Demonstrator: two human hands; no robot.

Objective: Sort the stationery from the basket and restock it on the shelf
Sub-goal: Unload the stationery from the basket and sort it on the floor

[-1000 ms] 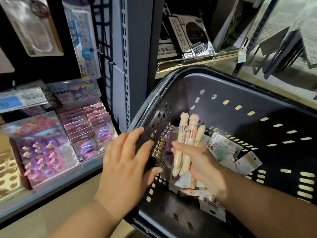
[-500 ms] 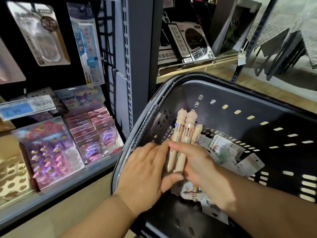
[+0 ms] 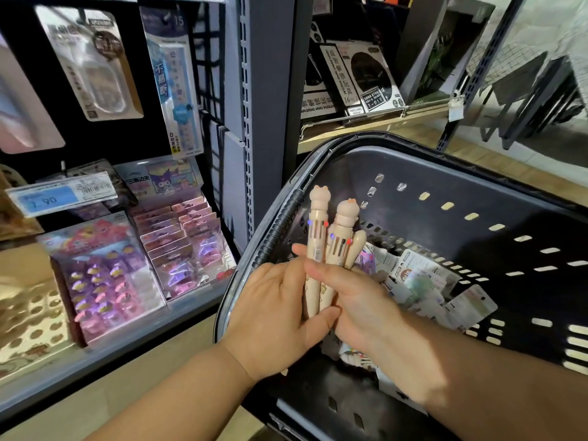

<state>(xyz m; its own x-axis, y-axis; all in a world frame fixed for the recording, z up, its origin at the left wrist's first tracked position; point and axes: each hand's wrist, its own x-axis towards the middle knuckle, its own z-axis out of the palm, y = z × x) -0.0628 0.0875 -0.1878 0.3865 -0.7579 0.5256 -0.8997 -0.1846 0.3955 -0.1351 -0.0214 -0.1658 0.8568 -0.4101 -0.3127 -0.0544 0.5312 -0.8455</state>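
Three cream pens (image 3: 331,249) are held upright in a bundle over the near left corner of the basket (image 3: 477,173), just inside its rim. The bundle is clasped from both sides. The right grip (image 3: 359,300) is closed round the barrels, with a finger laid across their front. The left grip (image 3: 273,316) is wrapped on from the left, with its fingers behind and its thumb pressed over the lower ends.

A slip is judged the main risk. The barrels are smooth, round and loosely bunched, so one could be squeezed out while the bundle is passed between the grips. It would then be dropped among the packets (image 3: 423,281) or onto the floor (image 3: 152,399) beside the shelf (image 3: 95,370). The third pen, set lower and half hidden, looks least secured. The small coloured slider tabs could also be pressed by accident.

The pens appear to be thick, glossy hard plastic, and two are topped with moulded animal-shaped caps. The basket is dark rigid plastic with slotted walls and a ribbed section on its rim. The packets are flat, carded and shiny. Glossy film-wrapped packs are racked in sloped rows on the grey shelf.
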